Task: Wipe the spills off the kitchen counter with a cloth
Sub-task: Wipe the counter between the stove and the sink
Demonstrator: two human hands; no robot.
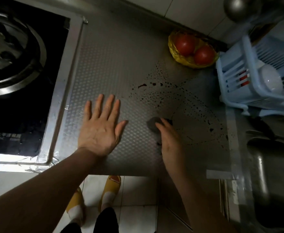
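Two hands: the right hand (169,142), grip clamped on the grey cloth (152,123) toward the front edge of the counter (112,64), faces dark spills (142,85) fanning toward the back-right corner; left hand (101,128) flat, fingers spread.

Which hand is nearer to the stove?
Left. The left hand lies flat on the counter, just right of the stove. The right hand is farther right, holding the cloth at the edge of the spills.
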